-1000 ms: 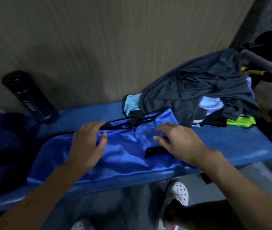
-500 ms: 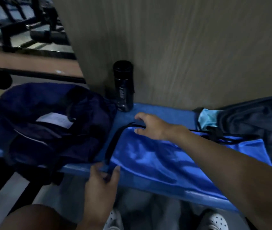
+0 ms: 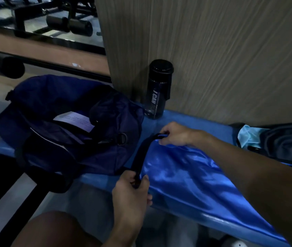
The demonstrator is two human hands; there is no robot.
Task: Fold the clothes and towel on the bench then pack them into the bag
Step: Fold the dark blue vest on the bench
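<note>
Blue satin garment lies spread flat along the bench, and its black trim forms the end nearest the bag. The left hand pinches the near end of that trim at the bench's front edge. The right hand curls round the far end by the wall, so the hands are apart, each clamped on a corner.

This looks like the start of a fold. The next move probably calls for lifting both corners together and carrying them evenly over the slippery cloth.

Half a second ago the right hand lay open on the far corner and the left was only reaching the near one; a second ago both pressed flat at the other end.

An open navy bag sits just beside the trim, a black bottle stands behind, and dark clothes wait at the right.
</note>
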